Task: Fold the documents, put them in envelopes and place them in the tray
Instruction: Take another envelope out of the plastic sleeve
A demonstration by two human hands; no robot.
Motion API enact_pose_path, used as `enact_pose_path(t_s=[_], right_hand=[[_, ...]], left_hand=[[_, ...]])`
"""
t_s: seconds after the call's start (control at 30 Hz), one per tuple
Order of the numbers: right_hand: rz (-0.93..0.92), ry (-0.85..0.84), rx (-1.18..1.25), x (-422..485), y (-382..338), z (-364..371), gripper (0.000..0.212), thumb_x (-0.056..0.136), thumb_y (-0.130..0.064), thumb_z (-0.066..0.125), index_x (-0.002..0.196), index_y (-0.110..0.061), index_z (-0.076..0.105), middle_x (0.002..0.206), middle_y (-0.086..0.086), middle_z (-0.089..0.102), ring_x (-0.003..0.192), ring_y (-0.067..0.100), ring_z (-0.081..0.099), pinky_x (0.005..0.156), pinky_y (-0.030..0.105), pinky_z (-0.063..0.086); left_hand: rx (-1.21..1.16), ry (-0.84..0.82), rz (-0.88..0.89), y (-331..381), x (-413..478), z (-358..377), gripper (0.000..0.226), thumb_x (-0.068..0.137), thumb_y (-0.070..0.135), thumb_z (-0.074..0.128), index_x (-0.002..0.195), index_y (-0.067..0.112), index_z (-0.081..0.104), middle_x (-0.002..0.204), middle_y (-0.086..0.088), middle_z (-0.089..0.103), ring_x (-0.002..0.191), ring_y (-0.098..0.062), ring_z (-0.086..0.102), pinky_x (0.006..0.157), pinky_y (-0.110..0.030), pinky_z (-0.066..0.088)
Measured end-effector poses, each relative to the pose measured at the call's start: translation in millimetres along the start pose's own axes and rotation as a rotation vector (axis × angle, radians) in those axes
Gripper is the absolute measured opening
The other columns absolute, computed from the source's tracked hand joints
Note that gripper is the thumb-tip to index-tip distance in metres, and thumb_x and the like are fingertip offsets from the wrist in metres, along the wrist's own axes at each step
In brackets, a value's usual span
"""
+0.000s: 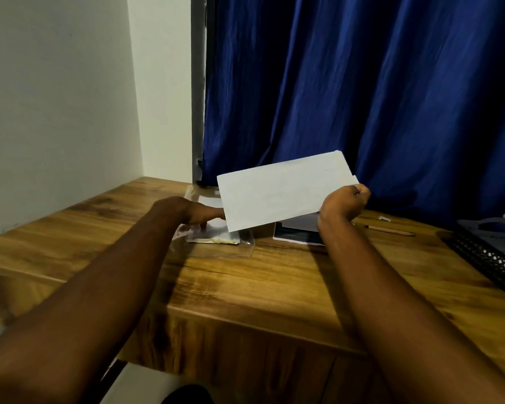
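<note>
Item: white sheet (280, 193), held above the worktop (245, 287) by the right hand (346, 204).
Likely light, thin and easily creased, so best taken at a short end. Long axis runs left to right, right end higher, broad face toward the camera. The right grip pinches its right end. The left hand (187, 212) rests straight-fingered on a clear packet (216, 234). The mesh tray (484, 255) stands well apart, far right.

White sheet (286, 191): blank, tilted, raised above desk (245, 287), right end pinched by right hand (344, 202). Printed paper (296, 237): dark pattern, flat on desk, far middle. Clear packet (216, 239): flat, desk far left. Black mesh tray (484, 258): desk right edge.
</note>
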State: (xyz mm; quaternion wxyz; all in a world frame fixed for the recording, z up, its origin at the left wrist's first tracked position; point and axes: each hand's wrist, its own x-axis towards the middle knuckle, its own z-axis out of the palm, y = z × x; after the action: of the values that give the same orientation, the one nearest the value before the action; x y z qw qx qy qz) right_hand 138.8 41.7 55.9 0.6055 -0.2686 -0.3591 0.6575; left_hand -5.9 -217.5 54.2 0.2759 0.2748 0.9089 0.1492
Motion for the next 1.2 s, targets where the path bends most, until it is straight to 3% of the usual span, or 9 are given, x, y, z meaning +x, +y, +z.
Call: enact_pose_path(t_s=[0.1,0.27,0.37,0.53,0.67,0.87,0.93,1.03,1.2], right_hand=[[0.014,0.004,0.023,10,-1,1,0.018,0.11,-0.02,0.039,0.109,-0.02,0.057,0.121,0.011,0.066,0.102,0.027,0.066,0.083,0.034,0.057],[0.043,0.048,0.041,35,-3,0,0.017,0.112,-0.019,0.037,0.112,-0.016,0.055,0.117,0.007,0.064,0.096,0.022,0.063,0.071,0.023,0.05],[0.041,0.036,0.043,53,-6,-2,0.019,0.111,-0.015,0.037,0.115,-0.011,0.055,0.112,0.006,0.064,0.089,0.019,0.063,0.067,0.021,0.049],[-0.069,-0.079,-0.134,73,0,-11,0.025,0.113,-0.019,0.037,0.125,-0.011,0.057,0.121,0.009,0.066,0.101,0.02,0.062,0.085,0.03,0.053],[-0.095,-0.154,-0.254,89,7,-22,0.029,0.113,-0.018,0.039,0.134,-0.011,0.058,0.121,0.008,0.066,0.099,0.019,0.061,0.077,0.027,0.052],[-0.069,-0.246,-0.332,107,21,-44,0.019,0.107,-0.02,0.05,0.118,-0.022,0.065,0.111,0.002,0.068,0.1,0.019,0.062,0.086,0.034,0.053],[0.009,-0.276,-0.293,111,25,-49,0.017,0.095,-0.03,0.054,0.1,-0.024,0.068,0.097,0.003,0.065,0.092,0.021,0.06,0.082,0.034,0.048],[0.186,-0.338,-0.243,117,28,-58,0.016,0.092,-0.028,0.057,0.09,-0.024,0.072,0.085,0.002,0.063,0.081,0.022,0.058,0.071,0.033,0.047],[0.351,-0.421,-0.248,122,29,-61,0.03,0.107,-0.038,0.052,0.117,-0.016,0.07,0.107,0.011,0.075,0.087,0.025,0.071,0.085,0.041,0.058]], left_hand=[[0.096,0.16,0.019,9,4,4,0.114,0.071,0.099,0.042,0.148,0.016,0.051,0.142,-0.011,0.058,0.125,-0.038,0.061,0.096,-0.045,0.051],[-0.035,0.573,0.316,33,32,15,0.049,0.104,0.058,0.041,0.121,0.022,0.069,0.122,-0.003,0.072,0.106,-0.022,0.065,0.098,-0.045,0.051],[-0.518,0.433,0.294,60,31,15,0.056,0.109,0.057,0.031,0.12,0.016,0.066,0.109,-0.007,0.075,0.091,-0.024,0.07,0.077,-0.037,0.054],[-1.026,0.103,0.289,93,34,13,0.063,0.107,0.061,0.033,0.12,0.01,0.067,0.105,-0.02,0.077,0.056,-0.015,0.063,0.044,-0.02,0.044],[-1.442,-0.105,0.237,109,52,8,0.052,0.104,0.053,0.042,0.11,0.01,0.071,0.1,-0.013,0.075,0.065,-0.022,0.07,0.05,-0.023,0.058],[-1.643,-0.011,0.233,113,89,12,0.037,0.103,0.035,0.06,0.12,0.003,0.063,0.111,-0.024,0.071,0.09,-0.032,0.074,0.057,-0.035,0.064],[-1.569,0.036,0.3,110,99,13,0.023,0.099,0.013,0.066,0.121,0.005,0.061,0.109,-0.018,0.074,0.098,-0.028,0.074,0.063,-0.036,0.065],[-1.298,0.13,0.315,102,114,24,0.046,0.091,0.003,0.074,0.133,0.013,0.059,0.117,-0.011,0.077,0.105,-0.028,0.075,0.081,-0.04,0.064],[-1.405,0.368,0.379,95,128,35,0.04,0.089,-0.009,0.072,0.127,0.003,0.064,0.123,-0.016,0.072,0.087,-0.014,0.076,0.072,-0.021,0.062]])
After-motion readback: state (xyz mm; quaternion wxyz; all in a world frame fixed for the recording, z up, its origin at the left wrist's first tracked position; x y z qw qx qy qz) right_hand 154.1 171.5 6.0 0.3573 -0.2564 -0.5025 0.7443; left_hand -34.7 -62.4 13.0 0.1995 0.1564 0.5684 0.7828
